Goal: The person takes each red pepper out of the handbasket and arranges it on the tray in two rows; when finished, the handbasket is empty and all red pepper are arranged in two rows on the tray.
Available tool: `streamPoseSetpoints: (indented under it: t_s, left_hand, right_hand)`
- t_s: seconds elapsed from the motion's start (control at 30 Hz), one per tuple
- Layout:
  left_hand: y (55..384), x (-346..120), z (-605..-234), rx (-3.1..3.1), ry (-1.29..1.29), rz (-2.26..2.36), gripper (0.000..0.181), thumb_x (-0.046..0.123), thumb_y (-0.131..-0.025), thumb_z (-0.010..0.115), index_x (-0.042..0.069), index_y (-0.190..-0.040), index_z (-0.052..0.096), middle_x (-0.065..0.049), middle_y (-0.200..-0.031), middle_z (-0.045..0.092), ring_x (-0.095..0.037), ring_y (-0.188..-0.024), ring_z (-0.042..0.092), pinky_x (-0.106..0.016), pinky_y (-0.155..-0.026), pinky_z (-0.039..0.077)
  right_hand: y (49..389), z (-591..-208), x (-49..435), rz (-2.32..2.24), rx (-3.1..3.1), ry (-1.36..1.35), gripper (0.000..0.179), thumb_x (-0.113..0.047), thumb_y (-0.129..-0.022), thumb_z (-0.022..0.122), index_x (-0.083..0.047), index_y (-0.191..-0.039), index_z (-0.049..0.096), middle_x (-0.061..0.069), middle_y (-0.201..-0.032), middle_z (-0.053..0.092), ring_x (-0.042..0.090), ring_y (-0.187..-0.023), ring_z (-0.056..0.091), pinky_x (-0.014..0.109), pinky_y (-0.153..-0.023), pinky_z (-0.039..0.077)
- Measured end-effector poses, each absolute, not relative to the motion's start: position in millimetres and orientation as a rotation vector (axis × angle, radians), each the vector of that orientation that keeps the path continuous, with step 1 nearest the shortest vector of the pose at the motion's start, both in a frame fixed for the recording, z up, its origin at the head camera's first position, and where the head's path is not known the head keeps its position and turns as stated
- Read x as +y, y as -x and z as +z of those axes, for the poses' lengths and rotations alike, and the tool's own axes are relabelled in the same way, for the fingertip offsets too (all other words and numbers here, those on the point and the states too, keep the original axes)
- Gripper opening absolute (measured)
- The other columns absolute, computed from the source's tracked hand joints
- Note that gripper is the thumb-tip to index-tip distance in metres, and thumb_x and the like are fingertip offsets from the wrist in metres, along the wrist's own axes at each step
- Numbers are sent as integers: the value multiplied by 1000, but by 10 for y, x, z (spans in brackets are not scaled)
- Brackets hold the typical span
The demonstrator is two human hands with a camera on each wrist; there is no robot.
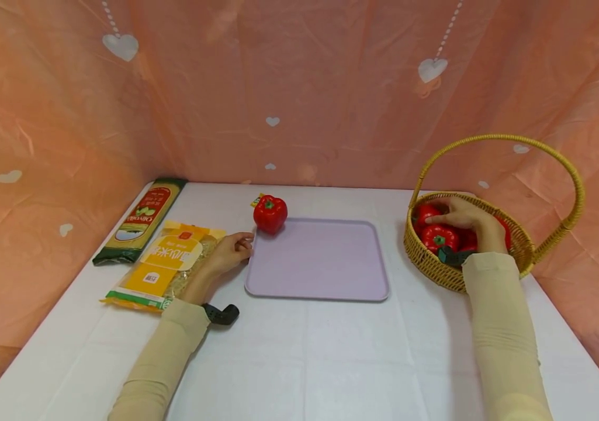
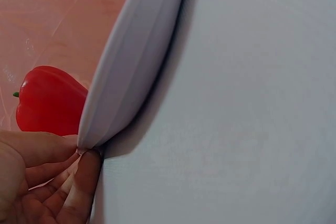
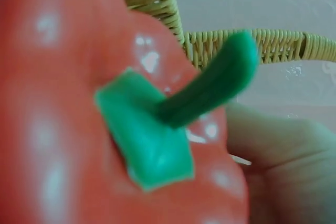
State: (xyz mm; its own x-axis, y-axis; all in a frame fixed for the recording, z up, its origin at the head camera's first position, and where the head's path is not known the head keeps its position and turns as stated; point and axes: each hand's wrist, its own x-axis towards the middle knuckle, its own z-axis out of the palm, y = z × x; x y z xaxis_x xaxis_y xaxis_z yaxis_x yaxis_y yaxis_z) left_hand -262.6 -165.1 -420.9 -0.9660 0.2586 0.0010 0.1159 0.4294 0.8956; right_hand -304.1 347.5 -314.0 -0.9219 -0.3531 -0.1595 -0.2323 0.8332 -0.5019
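My left hand (image 1: 232, 252) is at the left edge of a pale lilac tray (image 1: 320, 263); in the left wrist view thumb and finger pinch the tray's rim (image 2: 126, 56). One red bell pepper (image 1: 270, 214) stands at the tray's back left corner. Inside the wicker basket (image 1: 436, 273) on the right, my right hand (image 1: 459, 213) grips a red bell pepper (image 1: 423, 215) by the far left wall. Closer to me in the basket lies another bell pepper (image 1: 440, 236) with a green stem (image 3: 210, 85); it partly hides the hand in the right wrist view.
A yellow bag of noodles (image 1: 168, 260) and a green and gold packet (image 1: 141, 222) lie left of the tray. The basket's tall handle (image 1: 499, 137) arches above it. A small yellow item (image 1: 257, 200) shows behind the lone pepper. A pink curtain (image 1: 299, 93) hangs behind the table.
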Motion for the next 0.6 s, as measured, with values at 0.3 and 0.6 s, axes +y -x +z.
streamPoseSetpoints:
  t_s: [0.3,0.6]
  left_hand:
    - [2617,-1649,-4185,2567,-343,1536,42,-6,-87,54,-14,-127,44,-18,-92,54,-14,-71,52,-22,-63,50]
    - [2624,-1645,-4194,2570,-312,1519,43,-6,-87,55,-13,-128,44,-19,-93,54,-16,-72,53,-23,-65,51]
  right_hand:
    - [3005,-3061,3529,-828,2853,411,61,-24,-88,63,10,-132,39,29,-126,44,40,-113,39,55,-99,31]
    - [2896,-2978,3649,-1173,2799,289,67,-28,-92,56,3,-143,25,23,-140,32,38,-125,32,44,-100,33]
